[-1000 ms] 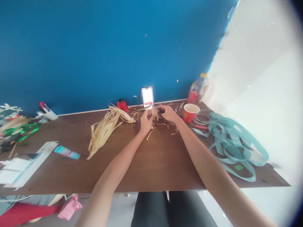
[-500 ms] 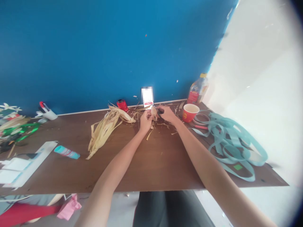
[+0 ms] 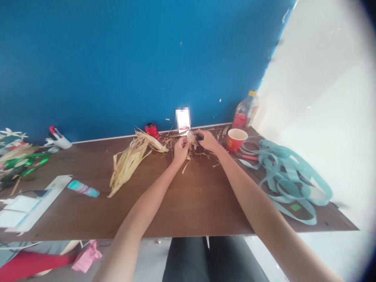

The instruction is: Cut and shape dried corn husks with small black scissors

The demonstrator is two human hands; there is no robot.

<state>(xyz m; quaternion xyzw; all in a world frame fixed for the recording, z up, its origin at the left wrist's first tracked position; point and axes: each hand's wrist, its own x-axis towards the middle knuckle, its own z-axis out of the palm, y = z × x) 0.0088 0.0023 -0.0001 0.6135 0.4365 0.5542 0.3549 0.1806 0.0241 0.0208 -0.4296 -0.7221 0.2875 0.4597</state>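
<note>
From here I see the left hand (image 3: 181, 150) and right hand (image 3: 208, 140) closed around a pale husk piece (image 3: 191, 139) above the worktop (image 3: 190, 203), left of the red paper cup (image 3: 235, 140). The right hand also pinches something dark that I cannot identify. Farther left of the cup lies a heap of dried corn husks (image 3: 129, 164), with loose husk shreds (image 3: 204, 154) nearer it. Teal ribbon (image 3: 289, 176) sprawls right of the cup.
</note>
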